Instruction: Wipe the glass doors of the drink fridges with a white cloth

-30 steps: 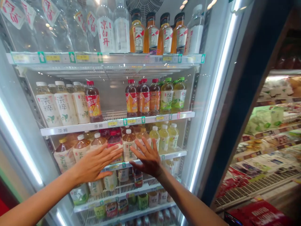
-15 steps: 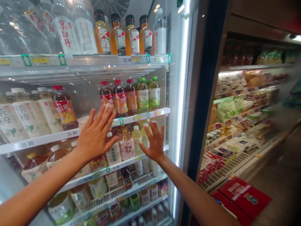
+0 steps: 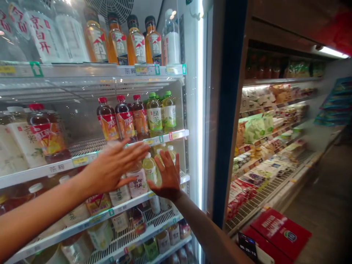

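Observation:
My left hand is stretched out flat in front of a drinks fridge, its fingers pointing right and slightly blurred. It holds nothing and covers part of a shelf edge. To its right, my right hand is raised with fingers spread, also holding nothing. Behind it are pale yellow bottles and a pink-labelled bottle. Red-capped tea bottles and green-capped tea bottles stand on the shelf above. Whether either hand touches anything, I cannot tell.
Clear water bottles and amber bottles line the top shelf. A bright light strip and dark frame edge the fridge. Right of it are a chilled food display, a red box and a phone-like screen.
The view has shifted right, so the shelves slide left in the picture. My left hand has turned from fingers pointing up to pointing right, nearer my right hand. Both hands sit lower.

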Action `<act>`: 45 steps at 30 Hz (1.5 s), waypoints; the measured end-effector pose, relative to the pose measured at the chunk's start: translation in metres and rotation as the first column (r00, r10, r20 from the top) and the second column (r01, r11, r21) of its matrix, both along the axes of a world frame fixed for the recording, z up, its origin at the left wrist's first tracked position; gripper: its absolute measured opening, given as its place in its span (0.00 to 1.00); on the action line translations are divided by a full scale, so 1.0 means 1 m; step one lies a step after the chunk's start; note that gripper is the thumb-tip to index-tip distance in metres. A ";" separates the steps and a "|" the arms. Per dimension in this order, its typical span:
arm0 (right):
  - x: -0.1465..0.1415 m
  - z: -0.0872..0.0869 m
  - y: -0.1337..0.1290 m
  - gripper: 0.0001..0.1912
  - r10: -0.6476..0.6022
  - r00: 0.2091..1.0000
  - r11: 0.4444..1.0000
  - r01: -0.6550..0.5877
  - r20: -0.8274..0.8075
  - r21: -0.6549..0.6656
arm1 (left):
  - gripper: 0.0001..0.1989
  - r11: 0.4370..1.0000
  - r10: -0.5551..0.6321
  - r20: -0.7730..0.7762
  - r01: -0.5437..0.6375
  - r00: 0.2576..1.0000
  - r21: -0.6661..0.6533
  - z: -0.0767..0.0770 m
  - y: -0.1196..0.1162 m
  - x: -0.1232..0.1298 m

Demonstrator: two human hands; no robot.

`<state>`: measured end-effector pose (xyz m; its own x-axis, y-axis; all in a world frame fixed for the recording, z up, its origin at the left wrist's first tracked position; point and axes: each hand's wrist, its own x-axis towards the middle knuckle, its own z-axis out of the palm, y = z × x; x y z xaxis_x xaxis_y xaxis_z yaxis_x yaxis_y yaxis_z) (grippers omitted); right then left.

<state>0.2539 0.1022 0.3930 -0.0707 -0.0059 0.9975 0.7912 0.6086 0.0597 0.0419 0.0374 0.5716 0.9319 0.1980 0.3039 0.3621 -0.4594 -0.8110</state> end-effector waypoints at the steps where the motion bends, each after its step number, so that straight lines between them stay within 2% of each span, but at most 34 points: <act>1: 0.000 0.000 0.000 0.43 0.002 1.000 1.000 -0.002 -0.002 0.005 | 0.39 0.997 0.038 0.120 -0.046 0.992 0.060 0.006 -0.003 -0.005; 3: 0.000 0.000 0.000 0.44 -0.006 1.000 1.000 0.006 0.002 0.010 | 0.39 0.976 0.121 0.321 -0.171 0.939 0.133 0.010 -0.008 -0.016; 4: 0.001 -0.001 0.001 0.44 -0.014 1.000 1.000 0.014 0.004 0.008 | 0.40 0.975 0.117 0.318 -0.170 0.941 0.143 0.007 -0.011 -0.023; 5: 0.001 -0.001 0.001 0.45 -0.021 1.000 1.000 0.021 0.009 0.006 | 0.42 0.984 0.086 0.242 -0.121 0.966 0.133 0.002 -0.014 -0.029; 7: 0.003 -0.002 0.002 0.47 -0.029 0.999 1.000 0.029 0.019 0.005 | 0.43 0.999 0.045 -0.029 -0.044 0.999 0.031 -0.010 -0.019 -0.045; 8: 0.003 -0.002 0.002 0.47 -0.032 0.999 0.999 0.032 0.024 0.006 | 0.42 0.999 0.031 -0.114 -0.032 0.993 -0.004 -0.014 -0.021 -0.053; 9: 0.004 -0.003 0.003 0.47 -0.033 0.999 0.999 0.033 0.030 0.006 | 0.41 0.999 0.040 -0.134 -0.043 0.990 -0.017 -0.014 -0.025 -0.062; 10: 0.005 -0.003 0.003 0.47 -0.032 0.999 0.999 0.032 0.036 0.007 | 0.40 0.997 0.072 -0.076 -0.072 0.994 0.012 -0.011 -0.028 -0.071; 11: 0.005 -0.003 0.004 0.47 -0.029 0.999 1.000 0.029 0.041 0.010 | 0.40 0.990 0.122 0.049 -0.125 0.991 0.065 -0.007 -0.033 -0.081; 13: 0.005 -0.004 0.005 0.46 -0.021 0.999 1.000 0.020 0.045 0.022 | 0.40 0.952 0.208 0.318 -0.266 0.925 0.151 0.000 -0.043 -0.101; 14: 0.006 -0.004 0.006 0.46 -0.017 0.999 1.000 0.016 0.046 0.024 | 0.41 0.937 0.226 0.385 -0.308 0.895 0.166 0.000 -0.048 -0.111; 15: 0.006 -0.004 0.006 0.46 -0.014 0.999 1.000 0.013 0.046 0.024 | 0.43 0.936 0.246 0.367 -0.319 0.897 0.150 -0.003 -0.054 -0.120; 18: 0.007 -0.005 0.005 0.46 -0.005 0.999 1.000 0.004 0.052 0.012 | 0.46 0.977 0.203 0.059 -0.206 0.977 0.050 -0.017 -0.065 -0.146; 19: 0.008 -0.004 0.004 0.46 0.001 0.999 1.000 -0.002 0.053 0.009 | 0.46 0.978 0.202 0.033 -0.203 0.979 0.035 -0.018 -0.068 -0.154; 20: 0.007 -0.003 0.003 0.46 0.010 0.999 1.000 -0.010 0.047 0.009 | 0.44 0.973 0.223 0.077 -0.227 0.972 0.041 -0.017 -0.070 -0.161; 21: 0.007 0.000 0.001 0.45 0.019 0.999 1.000 -0.020 0.039 0.011 | 0.43 0.963 0.244 0.193 -0.262 0.950 0.071 -0.014 -0.071 -0.167; 23: 0.001 0.009 -0.006 0.45 0.037 0.999 0.999 -0.038 0.033 0.028 | 0.43 0.929 0.244 0.474 -0.344 0.846 0.137 -0.010 -0.073 -0.178; 24: -0.004 0.017 -0.010 0.44 0.047 0.998 0.998 -0.049 0.045 0.047 | 0.43 0.916 0.227 0.555 -0.369 0.800 0.156 -0.011 -0.074 -0.182; 25: -0.010 0.026 -0.016 0.45 0.058 0.996 0.995 -0.063 0.072 0.071 | 0.44 0.914 0.220 0.574 -0.371 0.789 0.161 -0.015 -0.075 -0.186; 26: -0.018 0.037 -0.021 0.45 0.070 0.991 0.992 -0.081 0.111 0.095 | 0.45 0.925 0.223 0.530 -0.349 0.818 0.149 -0.022 -0.076 -0.190; 29: -0.050 0.075 -0.039 0.45 0.100 0.964 0.980 -0.138 0.248 0.141 | 0.46 0.968 0.224 0.234 -0.244 0.946 0.059 -0.043 -0.082 -0.207; 30: -0.061 0.088 -0.043 0.44 0.106 0.951 0.978 -0.153 0.292 0.144 | 0.44 0.971 0.217 0.209 -0.232 0.953 0.050 -0.046 -0.085 -0.214; 31: -0.072 0.100 -0.046 0.44 0.108 0.937 0.975 -0.165 0.332 0.148 | 0.43 0.968 0.219 0.260 -0.243 0.941 0.067 -0.047 -0.087 -0.221; 32: -0.083 0.111 -0.048 0.43 0.108 0.924 0.973 -0.174 0.366 0.153 | 0.42 0.956 0.219 0.378 -0.275 0.899 0.102 -0.048 -0.090 -0.228; 34: -0.100 0.126 -0.047 0.42 0.101 0.910 0.970 -0.180 0.403 0.162 | 0.42 0.919 0.187 0.632 -0.361 0.752 0.157 -0.052 -0.094 -0.238; 35: -0.107 0.131 -0.046 0.42 0.094 0.908 0.971 -0.173 0.408 0.162 | 0.43 0.910 0.175 0.684 -0.382 0.708 0.163 -0.057 -0.097 -0.241; 36: -0.113 0.134 -0.044 0.41 0.084 0.909 0.974 -0.163 0.408 0.160 | 0.44 0.914 0.180 0.672 -0.375 0.718 0.156 -0.064 -0.099 -0.242; 37: -0.117 0.135 -0.042 0.41 0.074 0.910 0.976 -0.149 0.407 0.157 | 0.45 0.929 0.204 0.590 -0.345 0.781 0.136 -0.072 -0.101 -0.243; 39: -0.121 0.134 -0.039 0.42 0.053 0.911 0.981 -0.125 0.409 0.151 | 0.46 0.958 0.238 0.327 -0.276 0.915 0.073 -0.084 -0.105 -0.247; 40: -0.121 0.133 -0.038 0.42 0.046 0.910 0.981 -0.118 0.412 0.151 | 0.44 0.960 0.248 0.275 -0.274 0.929 0.062 -0.086 -0.106 -0.250; 41: -0.121 0.132 -0.037 0.43 0.043 0.909 0.982 -0.115 0.414 0.152 | 0.43 0.952 0.261 0.320 -0.298 0.911 0.071 -0.085 -0.108 -0.254; 42: -0.121 0.131 -0.037 0.43 0.039 0.910 0.982 -0.112 0.414 0.153 | 0.41 0.938 0.262 0.442 -0.335 0.858 0.095 -0.082 -0.108 -0.257; 44: -0.120 0.130 -0.038 0.43 0.033 0.910 0.982 -0.107 0.413 0.158 | 0.41 0.899 0.208 0.730 -0.422 0.651 0.120 -0.074 -0.107 -0.259; 45: -0.119 0.130 -0.038 0.43 0.030 0.910 0.981 -0.105 0.413 0.160 | 0.42 0.895 0.175 0.785 -0.429 0.594 0.125 -0.073 -0.106 -0.257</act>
